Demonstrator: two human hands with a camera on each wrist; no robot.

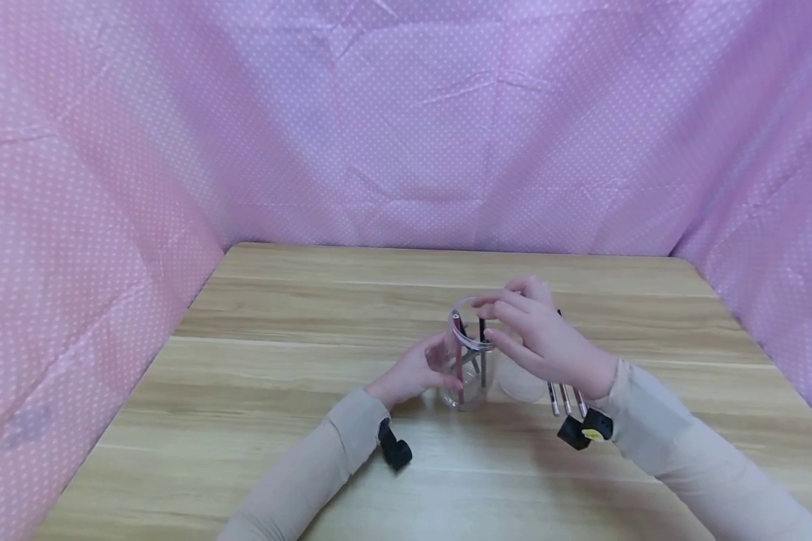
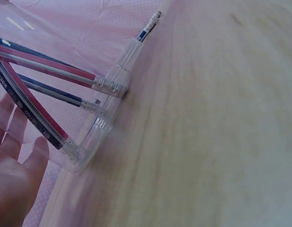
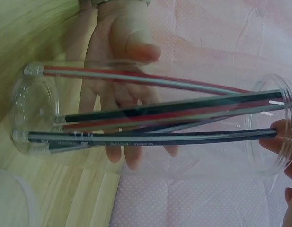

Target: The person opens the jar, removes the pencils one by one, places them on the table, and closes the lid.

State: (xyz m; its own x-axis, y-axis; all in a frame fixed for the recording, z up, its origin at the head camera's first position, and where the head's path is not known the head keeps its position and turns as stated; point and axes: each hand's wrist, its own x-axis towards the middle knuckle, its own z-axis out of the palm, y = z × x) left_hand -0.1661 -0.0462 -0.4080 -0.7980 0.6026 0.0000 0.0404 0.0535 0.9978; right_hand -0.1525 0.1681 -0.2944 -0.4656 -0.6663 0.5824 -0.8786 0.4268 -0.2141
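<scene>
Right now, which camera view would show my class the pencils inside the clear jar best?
The right wrist view: the pencils appear large, nearly end to end, through the clear jar. The left wrist view shows their lower ends closely, but its edge cuts off the tops. The head view shows them small.

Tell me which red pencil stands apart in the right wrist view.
The uppermost red pencil in the jar: its silver end sits alone, while the other red pencil lies bunched among dark pencils.
</scene>
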